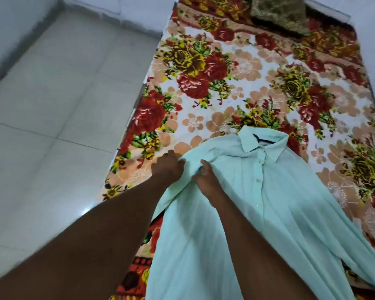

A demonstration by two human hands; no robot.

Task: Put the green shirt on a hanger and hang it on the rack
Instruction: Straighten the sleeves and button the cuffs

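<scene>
The green shirt [268, 191] lies buttoned and collar-up on the bed's floral blanket [204, 72], its shoulder bunched between the fingers of the left hand [167, 167] and the closed fingers of the right hand [206, 176] (both pinch the fabric), tiled floor [52, 105] beyond the left fingers.

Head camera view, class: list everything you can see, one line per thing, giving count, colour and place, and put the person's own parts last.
Pale green button-up cotton shirt: one, mint green, spread front-up on the blanket, collar pointing away.
Floral plush blanket: one, red, yellow and peach flowers on white, covering the bed.
Dark patterned cushion: one, olive-brown, far end of the blanket.
Pale tiled floor: grey-white, left of the bed.
No hanger or rack in view.
Left hand: one, fingers at the shirt's shoulder edge.
Right hand: one, pinching the shoulder fabric.
</scene>
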